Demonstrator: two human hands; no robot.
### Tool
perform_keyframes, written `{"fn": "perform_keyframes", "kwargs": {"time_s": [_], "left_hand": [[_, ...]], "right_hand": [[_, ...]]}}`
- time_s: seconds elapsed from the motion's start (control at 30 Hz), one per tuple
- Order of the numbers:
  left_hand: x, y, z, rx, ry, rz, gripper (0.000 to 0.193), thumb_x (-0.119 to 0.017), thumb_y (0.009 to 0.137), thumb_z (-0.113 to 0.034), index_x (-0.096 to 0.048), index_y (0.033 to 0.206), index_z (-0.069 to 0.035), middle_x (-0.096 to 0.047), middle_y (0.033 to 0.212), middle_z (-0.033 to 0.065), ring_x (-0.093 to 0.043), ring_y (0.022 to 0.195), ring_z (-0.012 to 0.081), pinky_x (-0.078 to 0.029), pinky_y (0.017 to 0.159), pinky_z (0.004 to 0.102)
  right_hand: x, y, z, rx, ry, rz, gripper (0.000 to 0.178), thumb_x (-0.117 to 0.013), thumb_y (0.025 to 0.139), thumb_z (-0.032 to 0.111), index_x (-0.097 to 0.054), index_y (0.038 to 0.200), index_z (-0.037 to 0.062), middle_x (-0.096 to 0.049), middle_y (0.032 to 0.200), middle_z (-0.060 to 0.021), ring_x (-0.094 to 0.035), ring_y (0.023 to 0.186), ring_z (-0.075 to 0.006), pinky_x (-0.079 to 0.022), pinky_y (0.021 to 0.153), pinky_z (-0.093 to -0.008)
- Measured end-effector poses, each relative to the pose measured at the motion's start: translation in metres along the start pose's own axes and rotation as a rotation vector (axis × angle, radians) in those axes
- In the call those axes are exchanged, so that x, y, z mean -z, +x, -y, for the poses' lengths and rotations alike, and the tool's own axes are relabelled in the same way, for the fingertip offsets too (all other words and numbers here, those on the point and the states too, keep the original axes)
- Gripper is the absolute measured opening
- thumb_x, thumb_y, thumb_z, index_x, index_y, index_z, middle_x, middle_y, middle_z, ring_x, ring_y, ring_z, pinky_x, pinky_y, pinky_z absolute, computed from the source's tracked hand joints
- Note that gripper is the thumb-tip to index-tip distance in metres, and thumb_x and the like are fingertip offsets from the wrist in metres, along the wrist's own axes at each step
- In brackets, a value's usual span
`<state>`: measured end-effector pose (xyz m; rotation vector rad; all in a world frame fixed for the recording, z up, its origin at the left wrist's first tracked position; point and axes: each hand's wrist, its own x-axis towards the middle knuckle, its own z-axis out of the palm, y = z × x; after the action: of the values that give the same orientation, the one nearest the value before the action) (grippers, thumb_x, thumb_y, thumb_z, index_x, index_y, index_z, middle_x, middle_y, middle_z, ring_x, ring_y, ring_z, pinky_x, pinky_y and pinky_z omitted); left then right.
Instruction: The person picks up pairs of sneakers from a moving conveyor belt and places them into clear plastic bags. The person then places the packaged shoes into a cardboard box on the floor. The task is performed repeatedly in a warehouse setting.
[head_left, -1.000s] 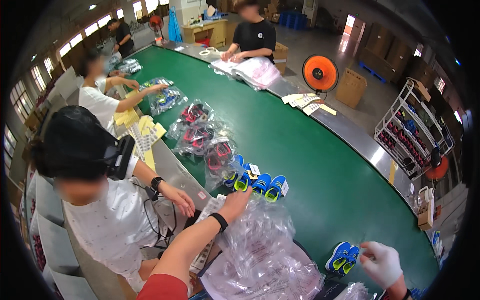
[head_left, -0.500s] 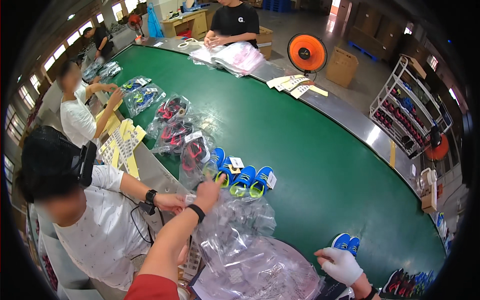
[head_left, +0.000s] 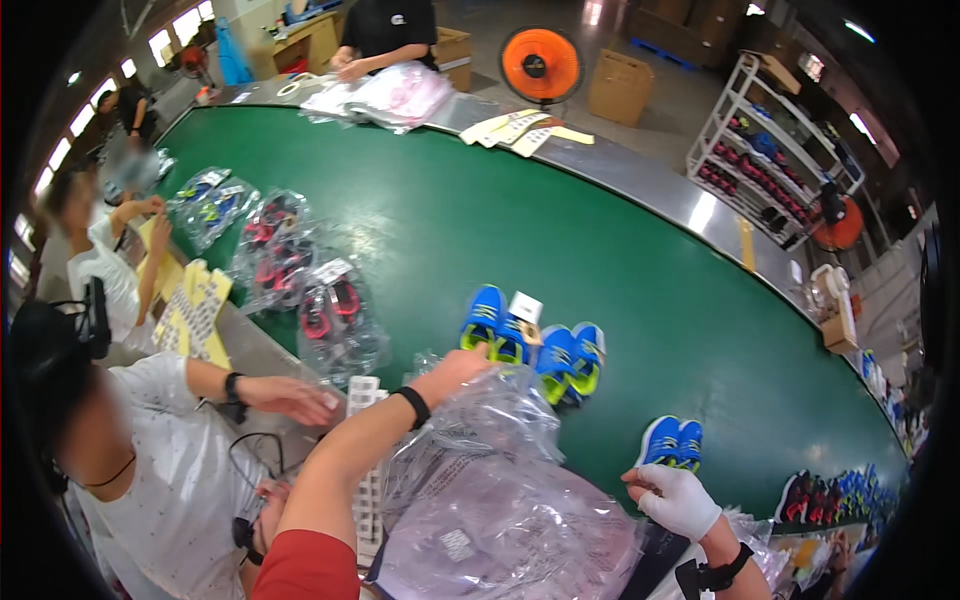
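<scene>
My left hand [head_left: 455,374] reaches over the clear plastic bags, its fingers closed at the heel of a blue shoe [head_left: 484,312] with lime lining; some fingertips are hidden. That shoe's mate [head_left: 511,342] carries a white hang tag [head_left: 526,306]. Touching on the right is another blue pair [head_left: 570,360]. My right hand [head_left: 678,502], in a white glove with bare fingertips, hovers by a further blue pair [head_left: 668,442]; its fingers curl loosely, thumb apart, holding nothing visible. Between my forearms lies a pile of clear printed plastic bags [head_left: 510,530].
On the green table [head_left: 600,260], bagged shoes [head_left: 335,312] line the left side. A co-worker's hand [head_left: 290,398] is beside my left forearm. Label sheets [head_left: 368,470] lie near it. More shoes [head_left: 830,497] stand at lower right. An orange fan [head_left: 541,65] is beyond the far edge.
My left hand and both nearer blue pairs have shifted right, away from the bagged shoes. The co-worker's hand has drawn back from the bags. The view has turned right.
</scene>
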<state>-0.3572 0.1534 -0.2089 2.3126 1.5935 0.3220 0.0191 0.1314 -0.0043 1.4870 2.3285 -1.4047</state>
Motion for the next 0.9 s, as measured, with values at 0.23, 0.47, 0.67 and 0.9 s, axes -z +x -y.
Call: {"fn": "perform_keyframes", "kwargs": {"time_s": [0.23,0.47,0.67,0.9], "left_hand": [[0.012,0.09,-0.107,-0.103,-0.066,0.096,0.05,-0.054,0.073,0.001,-0.053,0.12,-0.014,-0.06,0.1,0.018,-0.062,0.082,0.0366,-0.051,0.068,0.0443],[0.129,0.072,-0.148,0.096,-0.184,-0.413,0.017,-0.057,0.069,0.004,-0.058,0.086,0.003,-0.061,0.078,0.0226,-0.061,0.074,0.0387,-0.048,0.063,0.0407],[0.18,0.056,-0.283,-0.045,-0.264,-0.551,0.026,-0.054,0.067,0.008,-0.056,0.091,0.0,-0.061,0.081,0.0196,-0.061,0.076,0.0374,-0.049,0.063,0.0394],[0.085,-0.03,-0.419,-0.183,-0.591,-0.245,0.028,-0.062,0.069,0.002,-0.059,0.096,-0.004,-0.064,0.084,0.0146,-0.065,0.076,0.0294,-0.05,0.066,0.0341]], "right_hand": [[0.004,-0.023,-0.041,-0.068,0.138,-0.244,0.022,-0.059,0.083,0.011,-0.061,0.102,0.0003,-0.065,0.083,-0.0117,-0.064,0.074,-0.0184,-0.049,0.068,-0.0286],[0.026,-0.057,-0.007,0.225,0.332,-0.493,0.022,-0.062,0.078,0.002,-0.063,0.1,0.0002,-0.064,0.082,-0.0123,-0.064,0.072,-0.0214,-0.049,0.063,-0.0268],[0.047,-0.069,0.034,0.931,-0.227,-0.767,0.036,-0.064,0.069,0.002,-0.063,0.105,0.0056,-0.064,0.097,-0.0119,-0.064,0.087,-0.0286,-0.052,0.078,-0.0352],[-0.007,-0.004,-0.06,0.4,-0.361,-0.25,0.017,-0.055,0.082,0.015,-0.058,0.096,0.0058,-0.061,0.096,-0.0134,-0.061,0.085,-0.0296,-0.051,0.065,-0.0389]]}}
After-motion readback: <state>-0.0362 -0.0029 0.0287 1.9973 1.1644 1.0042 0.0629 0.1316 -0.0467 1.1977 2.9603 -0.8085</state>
